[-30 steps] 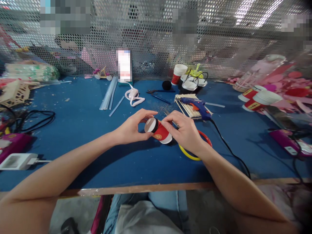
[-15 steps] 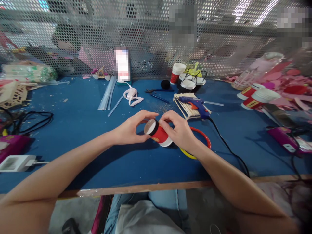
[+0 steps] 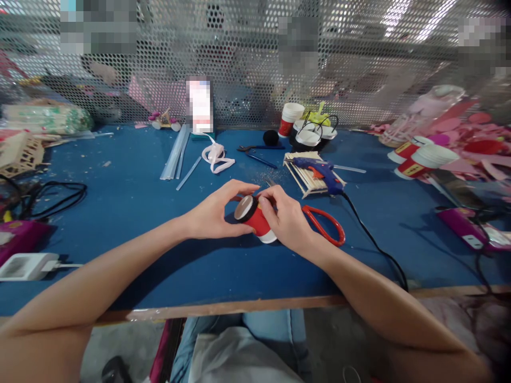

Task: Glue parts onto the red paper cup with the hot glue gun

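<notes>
A red and white paper cup with a black band round one end lies tilted between my hands, its pale round end facing up and left. My left hand curls round the banded end, thumb below and fingers above. On the cup's upper right side, my right hand presses with thumb and fingertips pinched together; what lies under those fingertips is hidden. Beside my right wrist, a red loop handle, apparently of scissors, rests on the table, partly covered by that hand.
A blue glue gun lies on a wooden stick frame, its cord trailing right. Pliers, white ribbon, glue sticks and a lit phone are behind. Paper cups stand right; a white charger lies left.
The cup has turned slightly and shifted a little left in my hands. My right hand has moved down a little, and a yellow loop seen under my right wrist no longer shows.
</notes>
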### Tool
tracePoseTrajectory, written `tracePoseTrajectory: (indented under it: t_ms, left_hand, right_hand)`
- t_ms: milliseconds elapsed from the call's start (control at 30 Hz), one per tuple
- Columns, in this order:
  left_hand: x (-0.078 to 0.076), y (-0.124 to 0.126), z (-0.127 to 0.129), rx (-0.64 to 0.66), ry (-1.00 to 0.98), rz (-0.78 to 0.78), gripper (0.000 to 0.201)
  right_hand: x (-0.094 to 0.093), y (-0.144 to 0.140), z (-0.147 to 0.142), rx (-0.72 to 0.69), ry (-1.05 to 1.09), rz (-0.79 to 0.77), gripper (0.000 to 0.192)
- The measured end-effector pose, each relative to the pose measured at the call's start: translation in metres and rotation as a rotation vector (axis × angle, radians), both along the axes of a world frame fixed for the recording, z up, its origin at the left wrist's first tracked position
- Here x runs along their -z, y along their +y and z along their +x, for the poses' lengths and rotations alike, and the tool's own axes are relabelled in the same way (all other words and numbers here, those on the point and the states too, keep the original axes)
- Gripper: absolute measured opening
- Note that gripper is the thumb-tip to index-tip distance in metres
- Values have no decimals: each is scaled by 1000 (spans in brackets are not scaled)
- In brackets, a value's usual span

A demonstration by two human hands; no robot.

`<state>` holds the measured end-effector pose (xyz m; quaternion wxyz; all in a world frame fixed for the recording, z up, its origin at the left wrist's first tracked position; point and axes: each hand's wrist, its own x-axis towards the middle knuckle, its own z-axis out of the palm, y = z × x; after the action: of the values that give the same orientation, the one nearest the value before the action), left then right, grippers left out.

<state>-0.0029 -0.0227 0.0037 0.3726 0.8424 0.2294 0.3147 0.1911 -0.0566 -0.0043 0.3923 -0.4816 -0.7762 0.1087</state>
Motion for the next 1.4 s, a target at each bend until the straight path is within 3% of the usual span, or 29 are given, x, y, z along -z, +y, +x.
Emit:
tracePoseTrajectory:
  t_ms: [200, 500, 867, 1033, 1233, 1400]
  left_hand:
    - [2, -10, 9, -189, 101, -71, 69]
    - [5, -10, 9, -63, 34, -152, 67]
    - [11, -2, 5, 38, -4, -31, 65]
    - [5, -2, 3, 16, 33, 18, 69]
    - [-9, -1, -2, -62, 92, -44, 62]
    - [-10, -2, -1, -76, 116, -64, 59]
  right_hand:
    - [0, -9, -7, 11, -60, 20, 9]
    - [-6, -11, -3, -56, -88, 46, 8]
    - [-1, -8, 1, -125, -64, 82, 9]
    - [1, -8, -2, -93, -81, 116, 10]
    - [0, -8, -3, -82, -93, 122, 11]
    - [-3, -11, -4, -76, -109, 90, 12]
